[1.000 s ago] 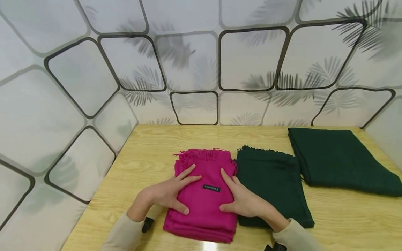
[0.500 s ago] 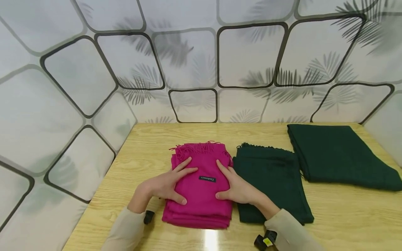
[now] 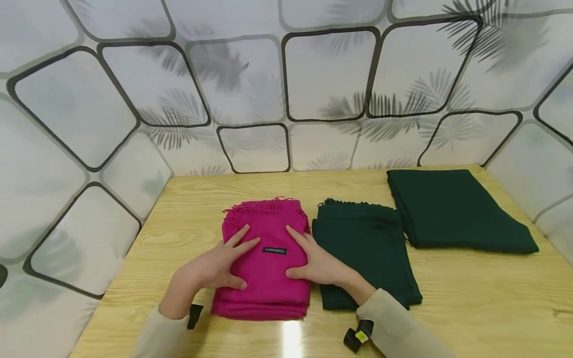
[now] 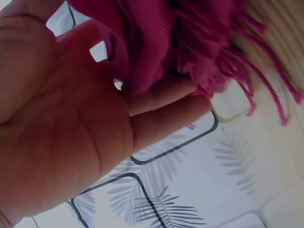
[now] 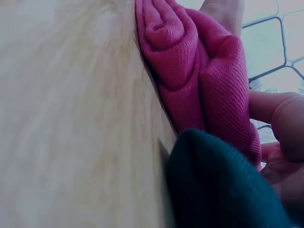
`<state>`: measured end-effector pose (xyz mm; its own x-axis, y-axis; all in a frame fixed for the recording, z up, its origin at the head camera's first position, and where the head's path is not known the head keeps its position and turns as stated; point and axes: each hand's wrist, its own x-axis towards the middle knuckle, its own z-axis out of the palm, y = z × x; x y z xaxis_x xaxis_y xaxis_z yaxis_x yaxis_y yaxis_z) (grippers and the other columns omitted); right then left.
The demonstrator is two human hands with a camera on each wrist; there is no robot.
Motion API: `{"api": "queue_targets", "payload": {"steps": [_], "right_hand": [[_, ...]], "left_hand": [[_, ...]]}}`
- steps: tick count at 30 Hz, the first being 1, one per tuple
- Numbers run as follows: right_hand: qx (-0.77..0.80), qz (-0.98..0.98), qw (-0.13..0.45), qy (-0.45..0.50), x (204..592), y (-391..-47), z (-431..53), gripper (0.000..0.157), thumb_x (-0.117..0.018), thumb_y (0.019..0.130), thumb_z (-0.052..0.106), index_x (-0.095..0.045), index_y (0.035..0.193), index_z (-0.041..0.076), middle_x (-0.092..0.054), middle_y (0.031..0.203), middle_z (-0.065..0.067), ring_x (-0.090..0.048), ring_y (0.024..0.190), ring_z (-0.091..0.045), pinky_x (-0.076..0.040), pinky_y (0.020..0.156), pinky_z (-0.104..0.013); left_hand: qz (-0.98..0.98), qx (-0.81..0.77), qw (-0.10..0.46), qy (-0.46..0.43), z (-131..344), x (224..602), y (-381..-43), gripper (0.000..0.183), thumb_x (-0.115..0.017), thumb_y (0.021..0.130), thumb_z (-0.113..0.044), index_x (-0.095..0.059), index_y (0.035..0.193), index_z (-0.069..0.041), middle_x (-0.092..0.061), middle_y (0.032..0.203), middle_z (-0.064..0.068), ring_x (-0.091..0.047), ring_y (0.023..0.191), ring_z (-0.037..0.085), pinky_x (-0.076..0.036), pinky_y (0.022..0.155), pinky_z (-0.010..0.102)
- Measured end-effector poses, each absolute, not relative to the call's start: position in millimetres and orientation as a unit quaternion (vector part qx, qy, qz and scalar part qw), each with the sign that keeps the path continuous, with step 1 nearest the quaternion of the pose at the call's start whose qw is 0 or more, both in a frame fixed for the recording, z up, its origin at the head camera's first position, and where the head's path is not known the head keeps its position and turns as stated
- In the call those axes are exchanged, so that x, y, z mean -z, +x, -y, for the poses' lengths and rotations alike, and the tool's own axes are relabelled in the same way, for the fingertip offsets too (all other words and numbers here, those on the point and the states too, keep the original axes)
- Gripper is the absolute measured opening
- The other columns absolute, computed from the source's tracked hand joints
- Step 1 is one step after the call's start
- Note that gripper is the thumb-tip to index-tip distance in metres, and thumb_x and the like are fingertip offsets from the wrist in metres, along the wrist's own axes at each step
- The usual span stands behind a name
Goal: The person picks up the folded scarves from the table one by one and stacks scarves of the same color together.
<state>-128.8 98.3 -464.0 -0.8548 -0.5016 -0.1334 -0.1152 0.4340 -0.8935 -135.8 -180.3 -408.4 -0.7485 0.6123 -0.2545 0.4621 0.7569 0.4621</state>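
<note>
A folded magenta scarf (image 3: pixel 268 278) with a fringe along its far end lies on the wooden table in the head view. A small dark label (image 3: pixel 274 250) shows on its top. My left hand (image 3: pixel 214 264) rests on its left side, thumb and fingers spread and fairly straight. Along the right side my right hand (image 3: pixel 319 262) lies the same way, spread fingers touching the cloth. In the left wrist view, two straight fingers (image 4: pixel 166 111) reach alongside the fringe. The right wrist view shows the scarf's rolled, layered edge (image 5: pixel 171 52) beside my right hand (image 5: pixel 289 137).
A folded dark green scarf (image 3: pixel 362 248) with a fringed far edge lies just right of the magenta one, partly under my right forearm. Farther back to the right is a larger folded dark green cloth (image 3: pixel 452 209). Patterned curtains (image 3: pixel 331 74) border the table's back and sides.
The magenta scarf and both hands have shifted slightly away from the table's front and left, closer to the back. The head view has turned a little to the right. Both hands stay spread on it.
</note>
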Motion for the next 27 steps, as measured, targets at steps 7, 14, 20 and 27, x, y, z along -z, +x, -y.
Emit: {"api": "queue_targets", "payload": {"steps": [7, 14, 20, 27], "right_hand": [[0.492, -0.828, 0.19, -0.19, 461.0, -124.7, -97.2, 0.094, -0.075, 0.086, 0.03, -0.018, 0.16, 0.025, -0.015, 0.16, -0.019, -0.02, 0.144, -0.039, -0.039, 0.105, -0.055], [0.489, -0.821, 0.213, -0.204, 451.7, -122.0, -105.3, 0.088, -0.073, 0.088, 0.029, -0.022, 0.159, 0.025, -0.02, 0.159, -0.014, -0.023, 0.143, -0.034, -0.036, 0.107, -0.054], [0.481, -0.815, 0.229, -0.228, 435.2, -122.0, -119.6, 0.08, -0.071, 0.091, 0.028, -0.027, 0.157, 0.015, -0.033, 0.148, -0.015, -0.045, 0.124, -0.027, -0.045, 0.097, -0.045], [0.467, -0.828, 0.22, -0.219, 419.7, -120.8, -162.8, 0.073, -0.065, 0.097, 0.035, -0.028, 0.156, 0.014, -0.034, 0.154, -0.017, -0.06, 0.112, -0.023, -0.052, 0.084, -0.036]], "left_hand": [[-0.91, -0.201, 0.219, 0.288, 178.8, 404.9, -136.0, 0.094, -0.083, 0.081, -0.026, -0.029, 0.157, -0.015, -0.004, 0.165, 0.018, -0.025, 0.141, 0.055, -0.042, 0.102, 0.059], [-0.91, -0.203, 0.227, 0.28, 178.4, 407.4, -134.7, 0.095, -0.083, 0.081, -0.023, -0.026, 0.158, -0.014, -0.001, 0.165, 0.019, -0.024, 0.14, 0.058, -0.037, 0.104, 0.064], [-0.947, -0.135, 0.204, 0.21, 164.7, 388.0, -113.1, 0.083, -0.078, 0.085, -0.025, -0.036, 0.155, -0.011, -0.015, 0.163, 0.023, -0.035, 0.134, 0.059, -0.049, 0.094, 0.058], [-0.963, -0.068, 0.161, 0.205, 133.5, 348.7, -93.3, 0.069, -0.071, 0.092, -0.032, -0.044, 0.149, -0.006, -0.042, 0.149, 0.027, -0.044, 0.131, 0.052, -0.043, 0.099, 0.062]]}}
